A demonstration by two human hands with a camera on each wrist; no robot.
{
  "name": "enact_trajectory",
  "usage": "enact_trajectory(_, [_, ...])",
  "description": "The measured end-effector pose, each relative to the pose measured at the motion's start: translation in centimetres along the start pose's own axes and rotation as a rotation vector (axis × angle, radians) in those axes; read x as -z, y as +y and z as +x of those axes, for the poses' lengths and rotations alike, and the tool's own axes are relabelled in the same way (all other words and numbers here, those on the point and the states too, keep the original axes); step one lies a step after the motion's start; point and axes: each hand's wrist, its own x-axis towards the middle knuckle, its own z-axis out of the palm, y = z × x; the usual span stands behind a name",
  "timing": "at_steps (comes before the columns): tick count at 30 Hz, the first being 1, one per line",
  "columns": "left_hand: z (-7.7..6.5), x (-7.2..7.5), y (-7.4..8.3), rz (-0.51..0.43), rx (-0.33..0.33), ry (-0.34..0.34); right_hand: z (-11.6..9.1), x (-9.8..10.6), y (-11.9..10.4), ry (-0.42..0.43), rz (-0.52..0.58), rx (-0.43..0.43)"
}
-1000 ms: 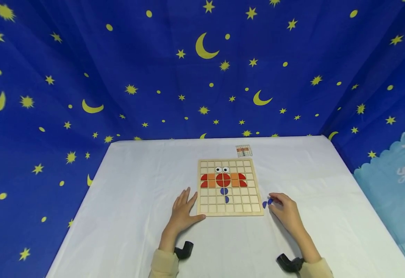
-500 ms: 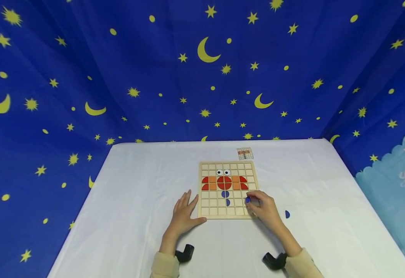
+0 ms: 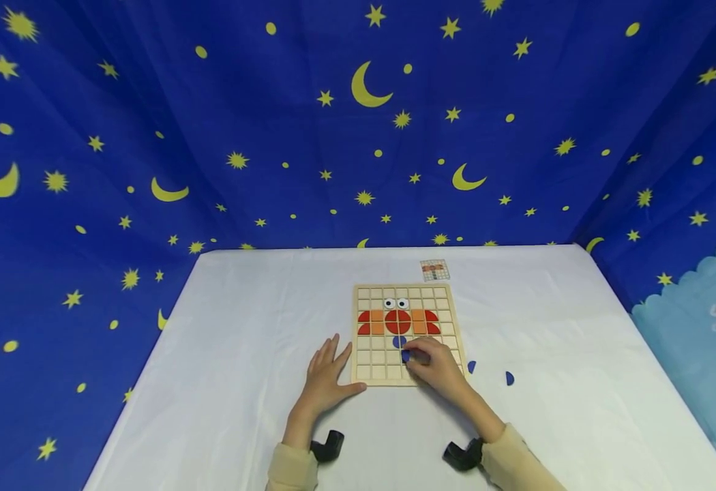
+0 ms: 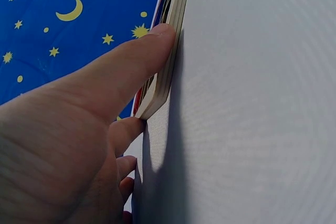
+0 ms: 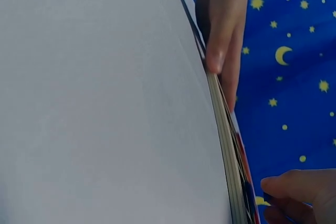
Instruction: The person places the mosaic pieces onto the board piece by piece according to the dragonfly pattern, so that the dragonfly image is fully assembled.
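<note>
The square wooden grid board (image 3: 370,373) lies on the white table, bearing red quarter-circle pieces (image 3: 397,321), orange square pieces (image 3: 419,320), two eye pieces (image 3: 402,303) and blue half-circle pieces (image 3: 399,341) below. My left hand (image 3: 327,382) spreads at the board's lower left corner. Its thumb (image 4: 157,38) presses the near edge in the left wrist view, and the fingers lie along the left side. Over the lower middle cells, my right hand (image 3: 438,368) pinches a blue half-circle piece (image 3: 405,356) between thumb and fingertips. The hand covers part of the lower right cells.
Right of the board lie two loose blue half-circle pieces, one (image 3: 471,367) by its edge and another (image 3: 509,378) farther out. Behind the board is a small pattern card (image 3: 434,270). A blue star-and-moon cloth (image 3: 284,123) hangs past the table's back edge.
My right hand has moved left from the loose pieces beside the board to its lower middle, carrying a blue half-circle piece. My left hand stays at the corner.
</note>
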Motion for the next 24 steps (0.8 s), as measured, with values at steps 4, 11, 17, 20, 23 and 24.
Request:
enact_trajectory(4, [-0.2,-0.1,0.0,-0.004,-0.007,0.002,0.1,-0.8,-0.1,-0.029,-0.011,0.033])
enact_trajectory(11, [-0.2,-0.3,0.0,0.007,-0.011,0.010,0.3,-1.5,-0.4,-0.083,-0.120,0.087])
enact_trajectory(17, [-0.1,-0.3,-0.1,0.008,-0.009,0.013,0.5,-1.4,-0.4,-0.075,-0.147,0.132])
enact_trajectory(20, [0.0,-0.3,-0.2,0.007,-0.009,0.013,0.6,-1.5,-0.3,-0.049,-0.142,0.141])
enact_trajectory(23, [0.1,-0.2,-0.3,0.006,-0.009,0.012,0.8,-1.6,-0.2,-0.028,-0.131,0.147])
enact_trajectory(24, [0.1,-0.2,-0.3,0.005,-0.010,0.014,0.8,-1.6,-0.2,-0.024,-0.127,0.149])
